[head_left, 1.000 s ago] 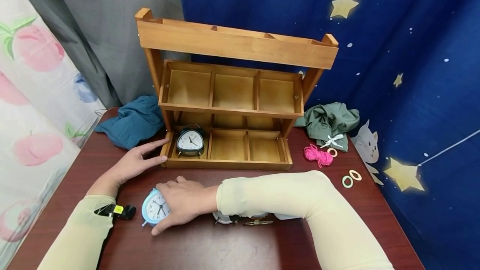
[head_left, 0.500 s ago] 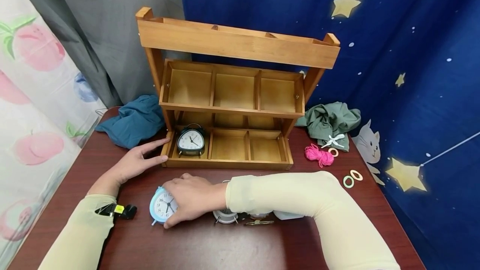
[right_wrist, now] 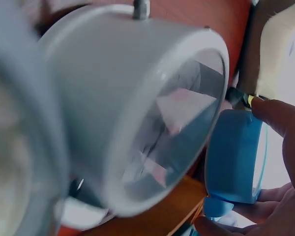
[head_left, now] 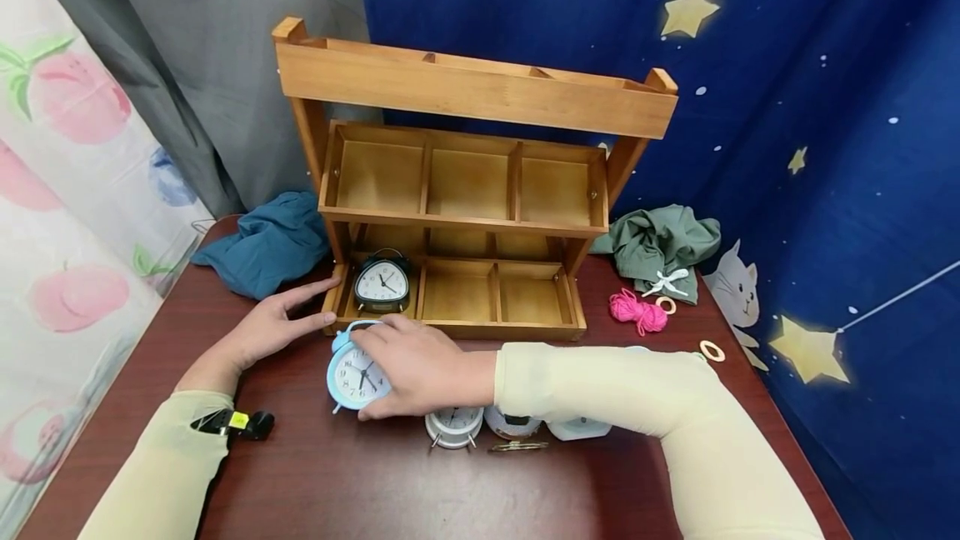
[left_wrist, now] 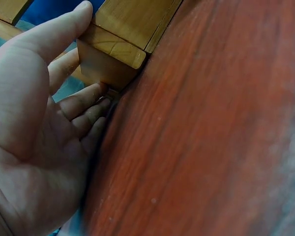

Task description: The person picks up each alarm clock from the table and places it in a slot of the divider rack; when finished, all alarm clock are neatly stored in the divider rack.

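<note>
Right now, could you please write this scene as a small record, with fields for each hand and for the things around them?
Right hand: grips the light blue alarm clock
Left hand: touches the left end of the wooden rack
Black alarm clock: in the lowest tier, left compartment
White alarm clock: on the table; top hidden in head view
Pink yarn: on the table, right of the rack

A sky-blue round alarm clock has a white dial with dark numerals; a black rounded-triangular alarm clock has a white dial too. The tiered wooden rack is plain honey brown, the wooden surface reddish brown. Near the surface's back left corner, a crumpled cloth is teal. The deep-blue fabric curtain bears yellow stars and white dots.
</note>
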`<state>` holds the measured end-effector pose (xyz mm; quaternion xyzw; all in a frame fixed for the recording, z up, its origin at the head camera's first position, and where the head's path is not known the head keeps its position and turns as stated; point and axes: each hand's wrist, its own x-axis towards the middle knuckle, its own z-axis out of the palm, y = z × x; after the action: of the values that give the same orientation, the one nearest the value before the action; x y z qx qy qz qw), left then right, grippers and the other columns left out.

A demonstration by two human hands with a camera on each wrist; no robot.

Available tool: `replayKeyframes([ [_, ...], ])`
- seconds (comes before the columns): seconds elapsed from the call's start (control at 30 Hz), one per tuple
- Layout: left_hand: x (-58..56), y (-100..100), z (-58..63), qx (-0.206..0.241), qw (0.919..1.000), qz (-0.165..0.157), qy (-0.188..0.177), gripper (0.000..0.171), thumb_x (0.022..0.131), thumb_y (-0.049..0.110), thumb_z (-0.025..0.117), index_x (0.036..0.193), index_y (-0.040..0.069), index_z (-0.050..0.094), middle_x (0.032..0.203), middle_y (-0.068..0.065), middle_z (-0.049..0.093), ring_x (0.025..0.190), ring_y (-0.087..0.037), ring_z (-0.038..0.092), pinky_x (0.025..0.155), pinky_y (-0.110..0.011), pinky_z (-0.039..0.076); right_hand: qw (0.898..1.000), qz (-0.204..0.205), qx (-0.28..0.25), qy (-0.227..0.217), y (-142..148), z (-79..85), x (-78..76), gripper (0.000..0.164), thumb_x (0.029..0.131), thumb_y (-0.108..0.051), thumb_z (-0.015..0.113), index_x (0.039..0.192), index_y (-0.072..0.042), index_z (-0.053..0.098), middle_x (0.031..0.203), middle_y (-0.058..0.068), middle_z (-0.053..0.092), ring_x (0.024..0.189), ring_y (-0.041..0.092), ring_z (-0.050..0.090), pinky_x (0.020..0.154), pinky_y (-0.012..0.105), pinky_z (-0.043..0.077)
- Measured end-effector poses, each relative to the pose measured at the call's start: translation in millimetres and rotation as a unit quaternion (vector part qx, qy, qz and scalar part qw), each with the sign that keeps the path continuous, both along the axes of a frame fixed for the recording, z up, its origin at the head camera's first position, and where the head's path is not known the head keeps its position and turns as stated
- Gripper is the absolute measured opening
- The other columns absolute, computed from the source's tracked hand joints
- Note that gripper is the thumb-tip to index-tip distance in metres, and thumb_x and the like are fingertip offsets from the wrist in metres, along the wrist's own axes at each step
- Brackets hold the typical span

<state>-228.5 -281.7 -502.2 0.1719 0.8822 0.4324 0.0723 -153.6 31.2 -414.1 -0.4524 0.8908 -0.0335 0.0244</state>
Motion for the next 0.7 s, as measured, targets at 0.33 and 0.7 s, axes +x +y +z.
replayKeyframes([
  [0.33,-0.7,-1,-3.5,0.005,1.0000,-0.001,0.003,0.067,0.107,0.037,0.078,0.168,0.022,0.054,0.171,-0.014,0.049,0.158,-0.039,0.038,0.123,-0.071,0.033,0.998,-0.034,0.017,0.041,32,11.8,-26.3,0.106,0.091,-0.072,0.082,0.169,-0.010,0.044,0.165,0.003,0.056,0.155,0.034,0.046,0.125,0.043,0.045],
  [0.7,-1.6,-2,-5.2,0.007,1.0000,-0.002,-0.003,0.068,0.107,0.036,0.079,0.169,0.023,0.053,0.172,-0.015,0.047,0.159,-0.040,0.036,0.122,-0.072,0.034,0.994,-0.066,-0.035,0.076,70,13.9,-63.1,0.104,0.089,-0.064,0.089,0.165,-0.007,0.048,0.160,0.008,0.059,0.150,0.038,0.051,0.118,0.050,0.052],
])
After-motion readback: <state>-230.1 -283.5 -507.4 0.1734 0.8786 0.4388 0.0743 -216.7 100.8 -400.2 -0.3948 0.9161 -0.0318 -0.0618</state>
